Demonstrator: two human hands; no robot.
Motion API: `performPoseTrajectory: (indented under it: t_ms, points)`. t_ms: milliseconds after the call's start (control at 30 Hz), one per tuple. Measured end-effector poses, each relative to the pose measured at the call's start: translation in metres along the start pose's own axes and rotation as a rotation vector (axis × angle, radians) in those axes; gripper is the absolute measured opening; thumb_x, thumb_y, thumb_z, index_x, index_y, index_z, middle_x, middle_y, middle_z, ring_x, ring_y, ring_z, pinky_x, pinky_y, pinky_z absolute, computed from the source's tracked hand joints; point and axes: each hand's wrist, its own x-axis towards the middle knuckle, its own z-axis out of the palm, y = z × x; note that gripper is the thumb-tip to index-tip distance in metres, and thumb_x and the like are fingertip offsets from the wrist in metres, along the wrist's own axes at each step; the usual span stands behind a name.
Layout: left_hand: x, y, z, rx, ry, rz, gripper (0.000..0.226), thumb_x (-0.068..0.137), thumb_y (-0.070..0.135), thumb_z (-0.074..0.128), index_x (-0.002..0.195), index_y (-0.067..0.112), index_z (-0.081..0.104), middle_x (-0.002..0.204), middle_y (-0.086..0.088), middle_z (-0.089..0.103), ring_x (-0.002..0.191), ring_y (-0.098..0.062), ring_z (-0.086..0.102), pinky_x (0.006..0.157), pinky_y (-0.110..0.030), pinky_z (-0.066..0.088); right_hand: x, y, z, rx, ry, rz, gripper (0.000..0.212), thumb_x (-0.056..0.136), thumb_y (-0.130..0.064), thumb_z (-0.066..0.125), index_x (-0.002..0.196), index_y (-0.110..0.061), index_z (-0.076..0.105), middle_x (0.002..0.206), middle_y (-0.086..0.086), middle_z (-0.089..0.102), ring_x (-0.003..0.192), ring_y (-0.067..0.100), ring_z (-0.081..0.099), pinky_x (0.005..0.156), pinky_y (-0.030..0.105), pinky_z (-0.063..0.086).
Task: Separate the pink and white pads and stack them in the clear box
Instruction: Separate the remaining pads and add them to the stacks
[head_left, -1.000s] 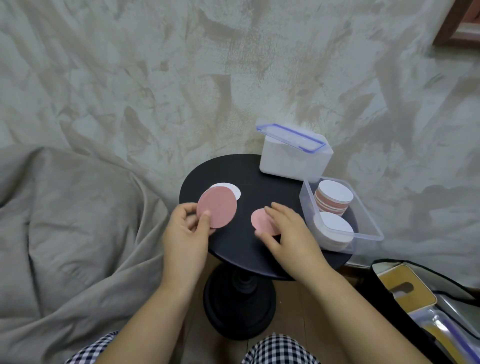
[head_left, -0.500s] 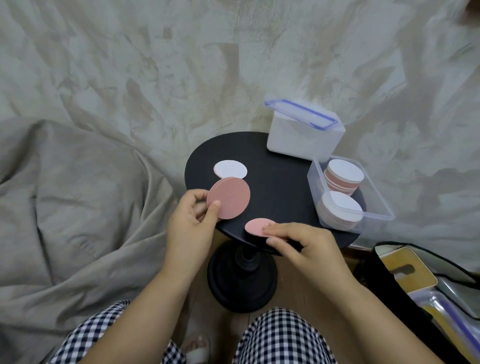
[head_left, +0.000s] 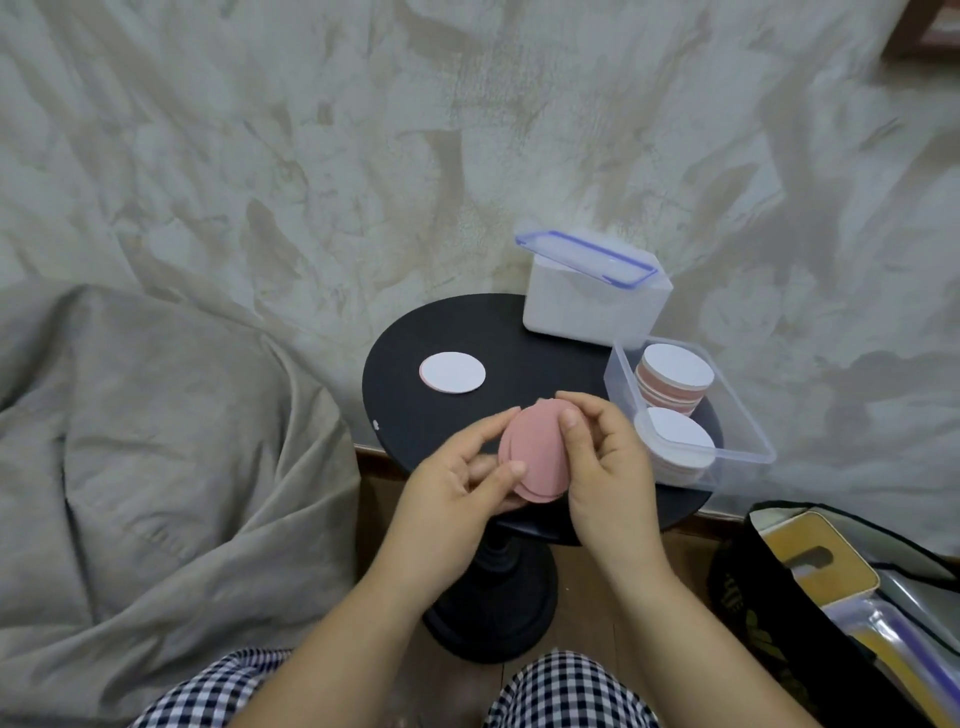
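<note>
Both our hands meet above the near edge of the black round worktop (head_left: 545, 364). Our left hand (head_left: 457, 483) and right hand (head_left: 608, 467) each pinch the pink pads (head_left: 535, 457), thumbs on the front face and fingers curled behind; the pad edges sit slightly offset. One white pad (head_left: 452, 372) lies flat on the worktop, apart from the hands. At the right edge, the clear box (head_left: 748, 426) holds a pink-and-white stack (head_left: 672, 374) and a white stack (head_left: 680, 441). A white container (head_left: 592, 306) stands behind it.
</note>
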Motion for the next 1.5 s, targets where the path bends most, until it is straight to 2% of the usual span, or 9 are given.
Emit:
performPoseTrajectory:
  t_ms: [167, 300, 433, 667, 767, 833, 1000, 1233, 1500]
  points:
    - [0.010, -0.005, 0.001, 0.172, 0.104, 0.119, 0.044, 0.092, 0.003, 0.051, 0.116, 0.040, 0.054, 0.116, 0.004, 0.066, 0.106, -0.005, 0.062, 0.086, -0.026, 0.053, 0.002, 0.000, -0.005, -0.183, -0.144, -0.089, 0.038, 0.095, -0.012, 0.046, 0.124, -0.036, 0.046, 0.122, -0.029, 0.047, 0.114, -0.016, 0.044, 0.095, 0.002, 0.031]
    - [0.015, -0.014, -0.001, 0.447, 0.185, 0.238, 0.050, 0.092, 0.003, 0.050, 0.117, 0.047, 0.050, 0.119, 0.016, 0.061, 0.110, 0.004, 0.055, 0.096, -0.025, 0.046, 0.002, 0.009, -0.010, -0.361, -0.177, -0.217, 0.043, 0.093, -0.008, 0.051, 0.130, -0.028, 0.049, 0.112, -0.018, 0.055, 0.104, -0.014, 0.048, 0.088, 0.001, 0.032]
    - [0.011, -0.025, 0.002, 0.632, 0.177, 0.350, 0.049, 0.091, 0.009, 0.039, 0.131, 0.037, 0.039, 0.121, 0.024, 0.050, 0.114, 0.016, 0.044, 0.093, -0.002, 0.031, -0.002, 0.020, -0.009, -0.423, -0.160, -0.286, 0.044, 0.089, -0.013, 0.046, 0.132, -0.022, 0.049, 0.108, -0.011, 0.058, 0.098, -0.007, 0.049, 0.086, 0.001, 0.033]
    - [0.007, -0.034, 0.004, 0.821, 0.123, 0.336, 0.054, 0.090, 0.039, 0.020, 0.141, 0.031, 0.007, 0.145, 0.017, 0.023, 0.130, 0.012, 0.018, 0.099, 0.003, 0.014, -0.005, 0.022, -0.007, -0.449, -0.160, -0.322, 0.048, 0.089, -0.012, 0.042, 0.137, -0.021, 0.040, 0.112, -0.012, 0.051, 0.103, -0.018, 0.042, 0.089, -0.001, 0.029]
    - [0.005, -0.030, 0.006, 0.666, 0.187, 0.320, 0.046, 0.094, 0.031, 0.030, 0.138, 0.038, 0.022, 0.139, 0.018, 0.039, 0.126, 0.011, 0.035, 0.097, 0.000, 0.026, -0.008, 0.020, -0.008, -0.423, -0.130, -0.365, 0.047, 0.089, -0.007, 0.046, 0.133, -0.024, 0.044, 0.108, -0.013, 0.056, 0.103, -0.017, 0.046, 0.088, 0.002, 0.034]
    - [0.002, -0.027, 0.006, 0.523, 0.269, 0.310, 0.032, 0.093, 0.025, 0.038, 0.119, 0.041, 0.042, 0.123, 0.020, 0.056, 0.115, 0.008, 0.050, 0.091, -0.005, 0.037, -0.010, 0.016, -0.010, -0.378, -0.123, -0.357, 0.045, 0.090, -0.006, 0.049, 0.129, -0.028, 0.048, 0.108, -0.018, 0.057, 0.103, -0.014, 0.050, 0.088, 0.004, 0.037]
    - [0.000, -0.017, 0.005, 0.410, 0.420, 0.327, 0.024, 0.088, 0.007, 0.060, 0.102, 0.026, 0.068, 0.102, 0.018, 0.068, 0.099, 0.005, 0.061, 0.084, -0.007, 0.043, -0.013, 0.007, -0.013, -0.255, -0.061, -0.289, 0.043, 0.086, -0.003, 0.060, 0.103, -0.043, 0.055, 0.103, -0.027, 0.060, 0.099, -0.012, 0.056, 0.083, 0.003, 0.041]
    - [0.002, -0.022, 0.000, 0.472, 0.476, 0.330, 0.033, 0.080, 0.002, 0.068, 0.105, 0.024, 0.068, 0.092, 0.018, 0.068, 0.089, 0.005, 0.063, 0.078, -0.006, 0.044, -0.014, 0.018, -0.011, -0.319, -0.004, -0.380, 0.034, 0.084, -0.003, 0.059, 0.111, -0.023, 0.065, 0.103, -0.021, 0.061, 0.099, -0.007, 0.057, 0.084, 0.009, 0.045]
    - [-0.003, -0.019, 0.005, 0.373, 0.507, 0.339, 0.026, 0.079, 0.002, 0.068, 0.091, 0.026, 0.070, 0.087, 0.018, 0.071, 0.085, 0.004, 0.065, 0.075, -0.007, 0.047, -0.013, 0.014, -0.013, -0.296, -0.004, -0.391, 0.038, 0.083, 0.004, 0.060, 0.111, -0.022, 0.065, 0.101, -0.019, 0.063, 0.096, -0.005, 0.059, 0.083, 0.008, 0.045]
